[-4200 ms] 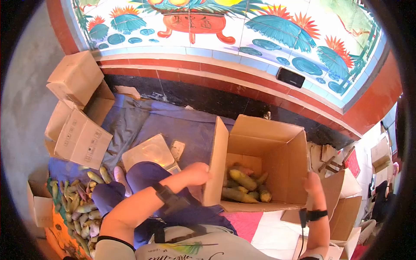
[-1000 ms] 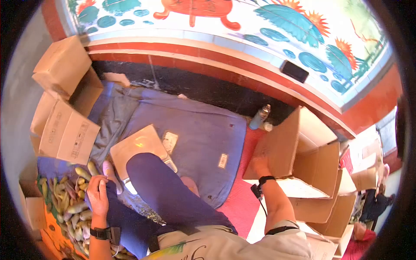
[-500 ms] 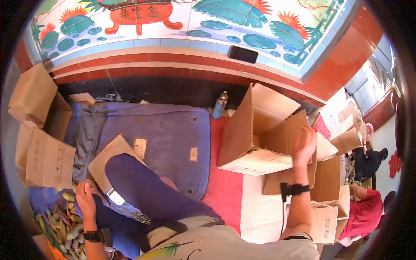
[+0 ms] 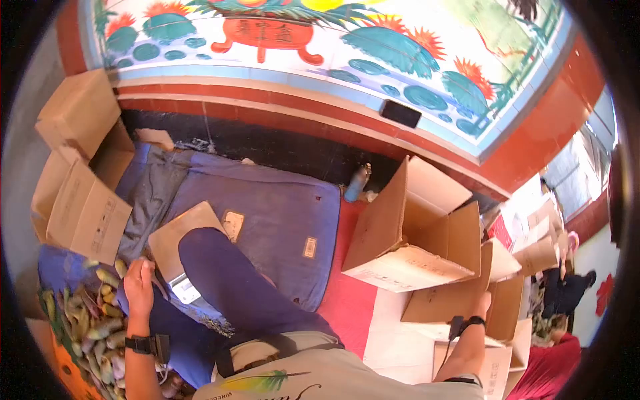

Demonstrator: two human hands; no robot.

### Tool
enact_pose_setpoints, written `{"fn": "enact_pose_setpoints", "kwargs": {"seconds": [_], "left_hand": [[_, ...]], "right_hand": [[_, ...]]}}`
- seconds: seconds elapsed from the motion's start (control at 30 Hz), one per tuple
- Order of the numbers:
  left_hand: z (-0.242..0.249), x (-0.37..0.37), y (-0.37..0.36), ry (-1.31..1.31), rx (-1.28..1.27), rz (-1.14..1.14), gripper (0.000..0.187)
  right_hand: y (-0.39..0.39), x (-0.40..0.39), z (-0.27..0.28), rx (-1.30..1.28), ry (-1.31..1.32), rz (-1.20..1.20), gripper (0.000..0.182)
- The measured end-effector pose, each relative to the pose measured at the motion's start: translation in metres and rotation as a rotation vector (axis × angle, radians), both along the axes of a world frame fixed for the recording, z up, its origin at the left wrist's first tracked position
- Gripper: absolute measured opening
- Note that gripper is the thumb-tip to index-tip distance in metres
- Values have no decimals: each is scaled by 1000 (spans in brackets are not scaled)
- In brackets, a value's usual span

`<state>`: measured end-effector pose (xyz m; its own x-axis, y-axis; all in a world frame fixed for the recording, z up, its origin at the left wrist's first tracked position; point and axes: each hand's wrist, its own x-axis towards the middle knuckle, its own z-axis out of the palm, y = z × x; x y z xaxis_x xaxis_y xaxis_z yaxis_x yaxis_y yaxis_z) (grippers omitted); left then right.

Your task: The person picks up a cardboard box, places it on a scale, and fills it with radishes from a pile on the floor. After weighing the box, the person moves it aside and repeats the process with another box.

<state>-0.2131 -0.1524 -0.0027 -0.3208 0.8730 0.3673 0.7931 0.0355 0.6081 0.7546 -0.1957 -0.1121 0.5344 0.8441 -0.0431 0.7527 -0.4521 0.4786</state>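
Observation:
My left hand [image 4: 139,287] is raised beside my bent left leg, its fingers curled together; whatever they may hold is hidden. Just to its left lies a pile of long green and yellowish-brown produce [image 4: 90,327]. My right hand [image 4: 481,305] reaches down at the right, over an open cardboard box [image 4: 503,310]. Its fingers are mostly hidden there and too small to make out. Near my left knee, a flat piece of cardboard [image 4: 183,230] rests on the blue mat, with a pale device [image 4: 184,288] at its lower edge.
A large open carton [image 4: 413,257] stands right of the blue mat [image 4: 280,207]. Stacked boxes [image 4: 83,193] are at the left. A blue bottle [image 4: 358,183] stands by the wall, and a phone [image 4: 401,114] lies on the ledge. A person in a red sleeve [image 4: 550,367] sits at right.
My right hand has dropped from above the large carton to the lower box beside it. My left hand stays by the produce, slightly higher. The view has shifted and tilted.

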Motion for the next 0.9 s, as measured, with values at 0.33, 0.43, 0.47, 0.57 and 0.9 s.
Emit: {"fn": "enact_pose_setpoints", "kwargs": {"seconds": [0.33, 0.43, 0.47, 0.57, 0.9], "left_hand": [[-1, -5, -2, -81, -10, 2, 30], [3, -3, -1, -76, 14, 11, 30], [1, -4, -1, -59, 9, 7, 29], [-3, -6, -2, -48, -14, 15, 27], [1, -10, -10, -37, 19, 13, 27]], "right_hand": [[25, -82, 169, 835, -219, -292, 26], [34, -92, 238, 830, -260, -351, 33], [30, -73, 251, 826, -325, -220, 34], [53, -169, 323, 699, -517, -166, 37], [152, -240, 498, 842, -784, -319, 31]]}}
